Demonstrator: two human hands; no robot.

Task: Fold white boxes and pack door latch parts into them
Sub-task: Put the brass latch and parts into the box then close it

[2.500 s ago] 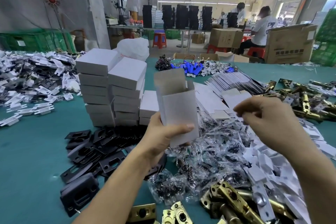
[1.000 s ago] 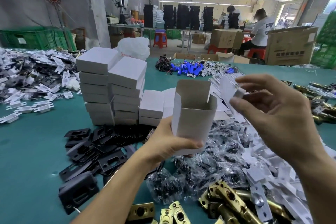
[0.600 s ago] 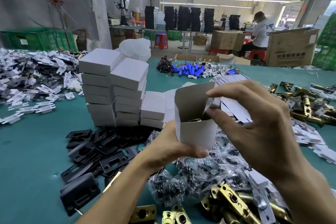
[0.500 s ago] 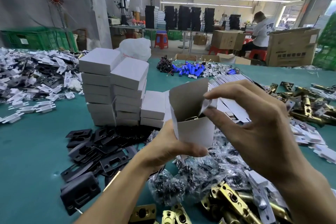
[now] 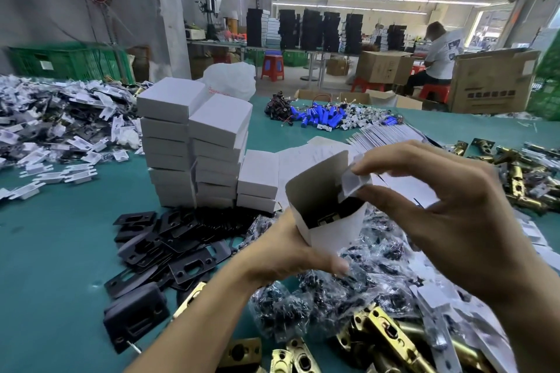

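Changing just now: head view. The right hand (image 5: 448, 209), which a second ago carried a small white piece (image 5: 353, 182) through the air, has brought it to the mouth of the white box (image 5: 333, 233), and the box now tips its opening toward the wearer.
Meaning for the task: a dark latch part (image 5: 330, 215) with a brass glint already lies inside. I judge the white piece to be the next item going in, with the top flap still to be closed.
Right fingers: forefinger and thumb pinch the white piece, and its lower end sits at the rim just below them.
Left fingers: the left hand (image 5: 291, 254) grips the box's lower half, with the thumb across the front.
Box position: its mouth is directly under and left of the right fingertips.
Nearby: closed boxes (image 5: 194, 145) are stacked on the table (image 5: 45, 236), beyond the left fingers.
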